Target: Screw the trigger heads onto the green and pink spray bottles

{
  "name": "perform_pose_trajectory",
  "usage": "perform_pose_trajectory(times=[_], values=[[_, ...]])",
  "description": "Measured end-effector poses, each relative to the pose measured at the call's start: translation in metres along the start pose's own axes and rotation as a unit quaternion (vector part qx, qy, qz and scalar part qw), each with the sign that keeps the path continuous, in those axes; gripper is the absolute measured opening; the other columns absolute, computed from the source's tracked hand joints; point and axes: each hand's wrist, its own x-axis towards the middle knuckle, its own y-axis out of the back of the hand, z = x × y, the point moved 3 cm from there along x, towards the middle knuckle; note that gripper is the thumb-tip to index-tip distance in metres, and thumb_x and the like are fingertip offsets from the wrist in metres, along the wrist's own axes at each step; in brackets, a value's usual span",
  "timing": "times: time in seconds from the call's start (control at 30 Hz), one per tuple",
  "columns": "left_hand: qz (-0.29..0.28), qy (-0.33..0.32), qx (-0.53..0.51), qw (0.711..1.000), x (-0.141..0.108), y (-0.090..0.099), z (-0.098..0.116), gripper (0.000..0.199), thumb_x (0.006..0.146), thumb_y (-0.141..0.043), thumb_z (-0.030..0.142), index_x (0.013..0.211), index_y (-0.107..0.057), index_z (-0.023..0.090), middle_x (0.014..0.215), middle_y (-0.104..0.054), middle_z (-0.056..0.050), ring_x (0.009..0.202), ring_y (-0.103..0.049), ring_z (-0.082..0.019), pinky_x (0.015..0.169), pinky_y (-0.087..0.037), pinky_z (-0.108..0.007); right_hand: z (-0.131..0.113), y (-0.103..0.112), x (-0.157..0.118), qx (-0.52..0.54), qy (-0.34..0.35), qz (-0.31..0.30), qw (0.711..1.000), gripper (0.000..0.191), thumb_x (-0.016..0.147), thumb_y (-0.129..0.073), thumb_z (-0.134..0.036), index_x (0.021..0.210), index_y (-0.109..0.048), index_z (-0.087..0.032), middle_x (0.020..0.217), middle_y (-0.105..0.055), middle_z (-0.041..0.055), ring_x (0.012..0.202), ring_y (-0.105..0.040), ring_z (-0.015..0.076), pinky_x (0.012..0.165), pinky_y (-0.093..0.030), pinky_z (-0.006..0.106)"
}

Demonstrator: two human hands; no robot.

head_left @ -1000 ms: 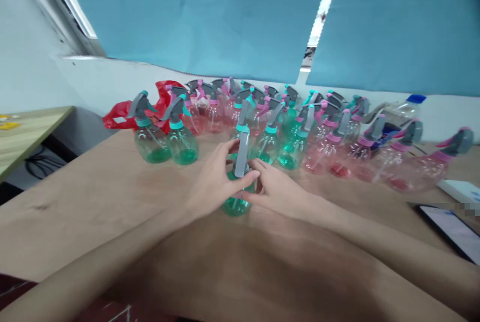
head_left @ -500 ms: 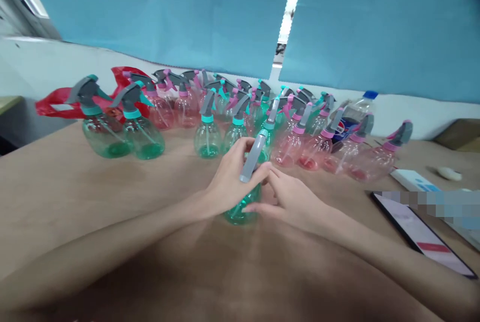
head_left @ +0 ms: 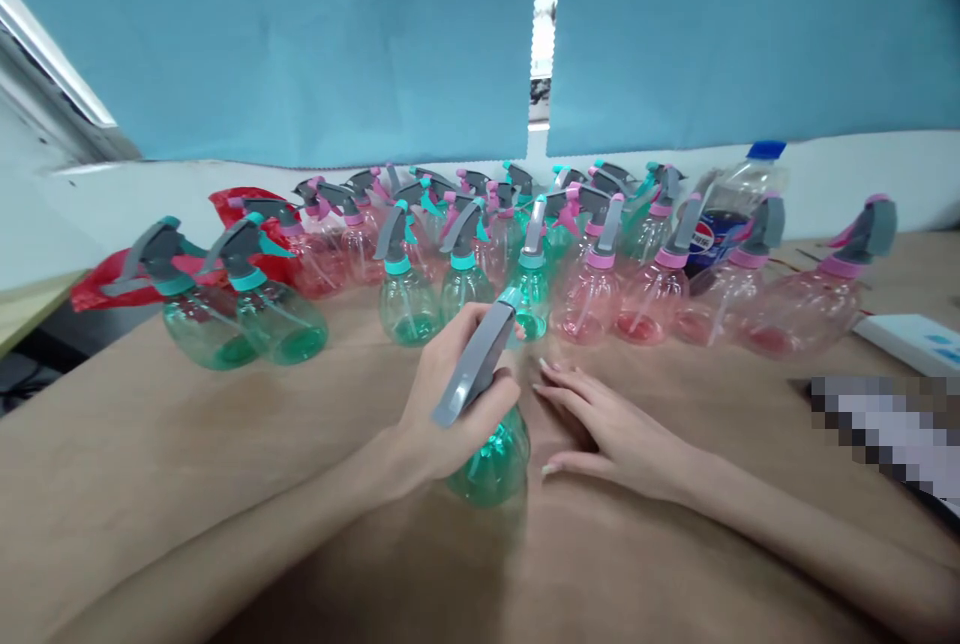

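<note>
Centrally, hands (head_left: 450,414) (head_left: 619,434) apart, left gripping green bottle (head_left: 491,469), tabletop (head_left: 300,434) room leftward

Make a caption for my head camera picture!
Left hand grips a green spray bottle, right hand open beside it, more bottles behind.

Green spray bottle (head_left: 493,469) with grey trigger (head_left: 475,366)

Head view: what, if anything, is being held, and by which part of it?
A green-tinted spray bottle, gripped by the left hand around the neck area, below its gray sprayer head. The right hand holds nothing.
</note>
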Motion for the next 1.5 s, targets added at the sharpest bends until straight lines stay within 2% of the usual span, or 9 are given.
perform_pose_trajectory(times=[0.13, 0.3, 0.53, 0.73, 0.97, 1.17, 1.5], values=[[-0.008, -0.018, 0.008, 1.0, 0.002, 0.002, -0.004, 0.021, 0.069, -0.048, 0.018, 0.089, -0.053, 0.024, 0.088, -0.063, -0.003, 0.085, -0.062, -0.022, 0.068, -0.05, -0.036, 0.001, -0.003, 0.002, -0.001, -0.002, 0.008, 1.0, 0.081, 0.083, -0.054, -0.067, 0.143, -0.043, -0.013, 0.152, -0.036, 0.0191, 0.142, -0.03, 0.0317, 0.115, -0.027, 0.055], [-0.019, -0.024, 0.02, 0.999, 0.005, 0.004, -0.01, 0.018, 0.07, -0.048, 0.017, 0.086, -0.053, 0.023, 0.077, -0.059, 0.001, 0.062, -0.054, -0.015, 0.057, -0.045, -0.031, 0.001, -0.003, 0.001, 0.006, -0.002, 0.01, 1.0, 0.076, 0.086, -0.053, -0.063, 0.144, -0.042, -0.015, 0.151, -0.038, 0.0166, 0.142, -0.029, 0.0316, 0.114, -0.027, 0.056], [-0.036, -0.022, 0.028, 0.999, 0.014, 0.01, -0.005, 0.008, 0.071, -0.047, 0.017, 0.077, -0.046, 0.021, 0.071, -0.052, 0.002, 0.06, -0.05, -0.014, 0.056, -0.041, -0.028, 0.005, -0.004, 0.001, -0.007, -0.013, -0.017, 1.0, 0.075, 0.088, -0.05, -0.062, 0.146, -0.039, -0.016, 0.153, -0.034, 0.0124, 0.143, -0.026, 0.0298, 0.116, -0.025, 0.053], [-0.053, -0.017, -0.007, 0.998, 0.023, 0.014, -0.013, 0.02, 0.07, -0.047, 0.016, 0.09, -0.052, 0.019, 0.068, -0.046, 0.005, 0.053, -0.04, -0.011, 0.053, -0.038, -0.026, 0.007, -0.005, -0.001, -0.015, -0.016, -0.017, 1.0, 0.072, 0.089, -0.049, -0.06, 0.146, -0.04, -0.018, 0.153, -0.034, 0.0115, 0.143, -0.027, 0.0287, 0.116, -0.025, 0.053], [-0.031, 0.004, -0.028, 0.999, 0.026, 0.016, -0.018, 0.024, 0.073, -0.049, 0.014, 0.097, -0.051, 0.018, 0.09, -0.058, -0.001, 0.072, -0.055, -0.014, 0.07, -0.049, -0.028, 0.007, -0.004, 0.0, -0.004, -0.009, 0.005, 1.0, 0.069, 0.089, -0.053, -0.056, 0.146, -0.039, -0.02, 0.152, -0.037, 0.0106, 0.142, -0.029, 0.0292, 0.115, -0.027, 0.054], [-0.05, 0.027, -0.019, 0.998, 0.023, 0.012, -0.022, 0.024, 0.074, -0.049, 0.021, 0.097, -0.05, 0.022, 0.073, -0.056, 0.004, 0.048, -0.044, -0.01, 0.049, -0.043, -0.025, 0.007, -0.004, -0.001, -0.012, -0.006, 0.0, 1.0, 0.067, 0.091, -0.051, -0.055, 0.146, -0.038, -0.02, 0.152, -0.037, 0.0098, 0.142, -0.029, 0.0281, 0.115, -0.027, 0.054], [-0.043, 0.019, -0.038, 0.998, 0.023, 0.012, -0.024, 0.023, 0.076, -0.052, 0.022, 0.099, -0.051, 0.022, 0.072, -0.053, 0.004, 0.052, -0.045, -0.011, 0.053, -0.043, -0.026, 0.006, -0.004, 0.0, -0.008, -0.008, 0.011, 1.0, 0.062, 0.092, -0.052, -0.051, 0.145, -0.041, -0.021, 0.151, -0.039, 0.0103, 0.141, -0.032, 0.0279, 0.115, -0.028, 0.053]])
